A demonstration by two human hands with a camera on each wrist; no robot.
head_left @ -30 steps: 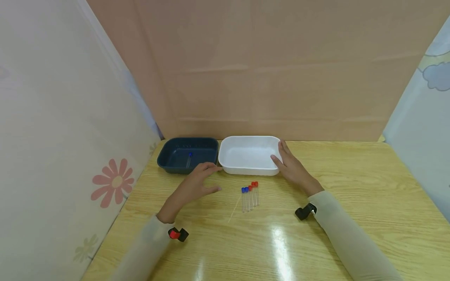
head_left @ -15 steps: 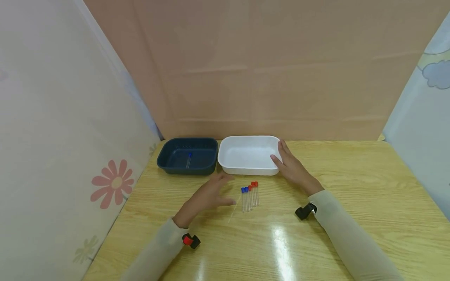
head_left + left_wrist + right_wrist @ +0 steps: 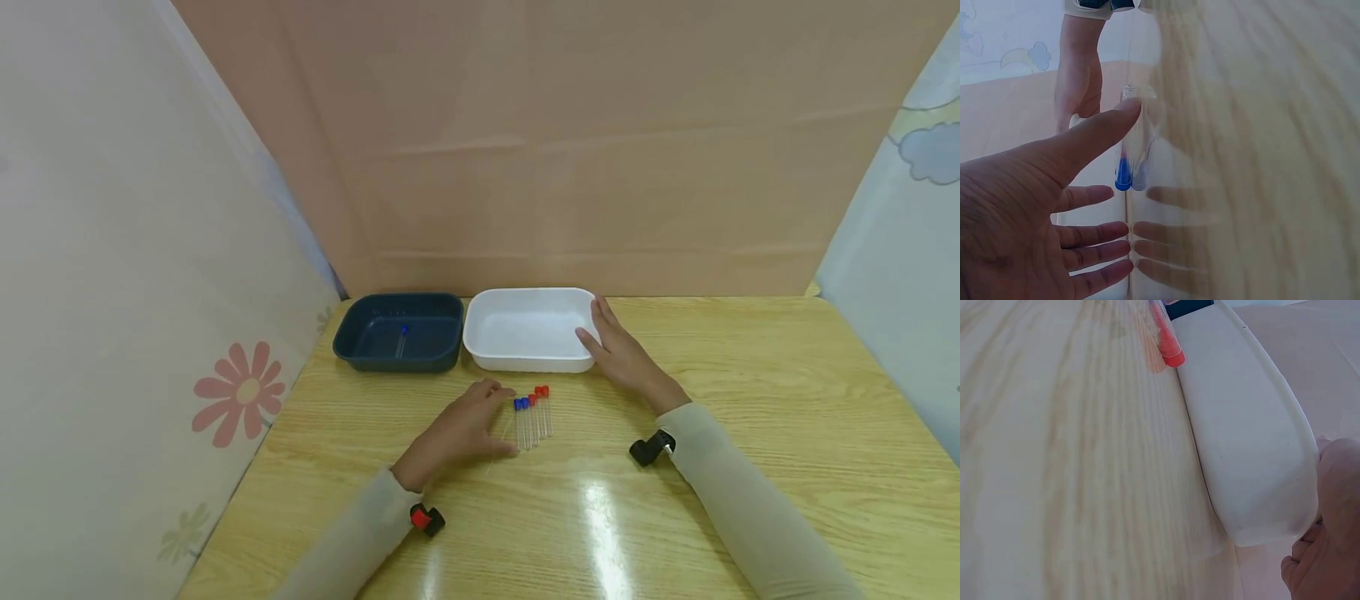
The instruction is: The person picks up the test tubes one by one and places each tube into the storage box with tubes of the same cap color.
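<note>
Several clear test tubes (image 3: 534, 421) with blue or red caps lie side by side on the table, in front of the white plastic tray (image 3: 532, 363). My left hand (image 3: 467, 423) is just left of the row, thumb and fingers spread apart at its blue-capped end. In the left wrist view the thumb overlaps the clear end of a blue-capped tube (image 3: 1123, 172); whether it touches cannot be told. My right hand (image 3: 626, 357) holds the white tray's right end, thumb over the rim. A red-capped tube (image 3: 1171, 351) shows in the right wrist view.
A dark blue tray (image 3: 360, 360) stands left of the white one, with one blue-capped tube (image 3: 402, 340) inside. A thin pale line (image 3: 507, 427) lies beside the row. Behind the trays rises a brown backdrop (image 3: 555, 167); a patterned curtain (image 3: 150, 250) hangs at left.
My left hand has moved from the dark tray's front edge right and nearer, to the left side of the tube row. The right hand stays at the white tray.
</note>
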